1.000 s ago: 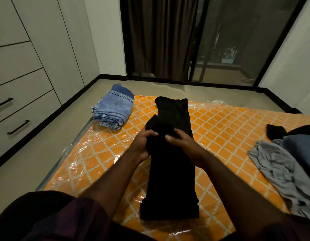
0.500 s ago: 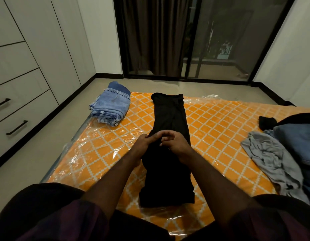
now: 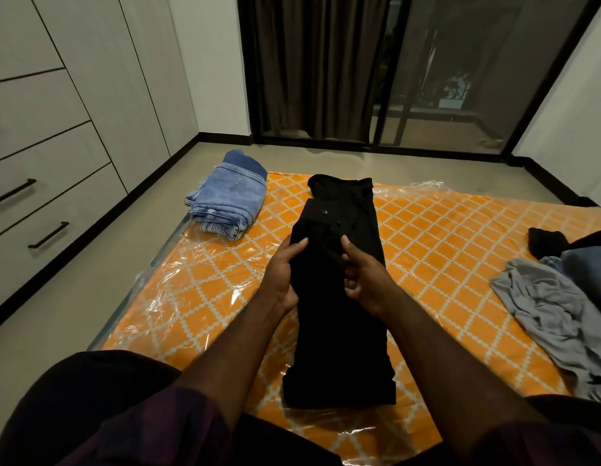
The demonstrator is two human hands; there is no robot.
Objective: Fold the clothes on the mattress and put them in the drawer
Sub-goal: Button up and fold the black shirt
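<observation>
The hands are now gripping the black trousers (image 3: 339,331) apart; a moment ago their fingertips were meeting over the middle. The left hand (image 3: 282,270) is holding the left edge and the right hand (image 3: 366,277) is pinching the cloth, so I think the cross fold is only beginning. The trousers are lying lengthwise on the mattress (image 3: 443,230), beside the folded jeans (image 3: 228,200). The drawers (image 3: 40,196) are standing closed, hiding their contents.

The two hands had been close together, and they moved apart. The left hand (image 3: 281,268) grabbed the side of the black clothes (image 3: 339,348). The right hand (image 3: 363,278) grabbed the middle. Little buttons (image 3: 324,212) showed on top.
</observation>
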